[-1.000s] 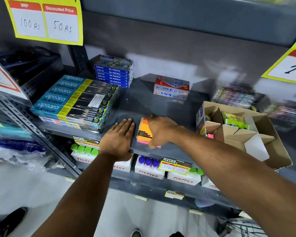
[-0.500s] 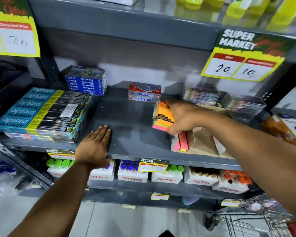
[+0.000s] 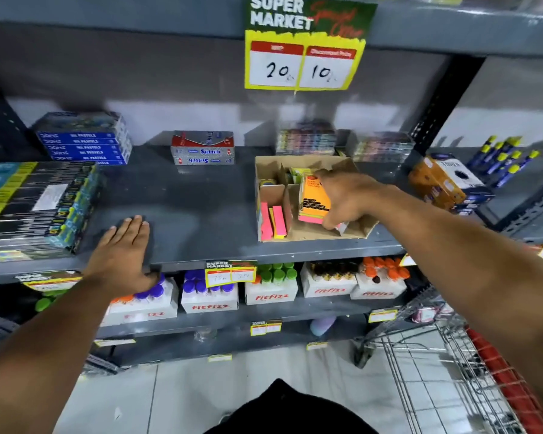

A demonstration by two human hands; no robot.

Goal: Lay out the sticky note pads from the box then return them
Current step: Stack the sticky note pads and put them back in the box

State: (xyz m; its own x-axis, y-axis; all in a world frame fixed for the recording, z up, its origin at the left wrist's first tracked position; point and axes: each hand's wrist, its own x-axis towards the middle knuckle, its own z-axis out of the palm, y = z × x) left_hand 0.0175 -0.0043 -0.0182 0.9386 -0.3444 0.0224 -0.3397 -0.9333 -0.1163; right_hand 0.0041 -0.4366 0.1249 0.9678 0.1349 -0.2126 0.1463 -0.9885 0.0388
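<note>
Pencil boxes sit stacked at nine o'clock on the grey shelf, and just to their right the left hand lies flat and released, palm down on the shelf's front edge, grasping nothing. Oil pastel packs stand at ten o'clock and a Seltek carton near twelve, against the back wall. At two o'clock the right hand is clenched around a stack of orange-and-pink sticky note pads, held tilted inside the open cardboard box, whose left compartment holds pink and yellow pads standing on edge.
</note>
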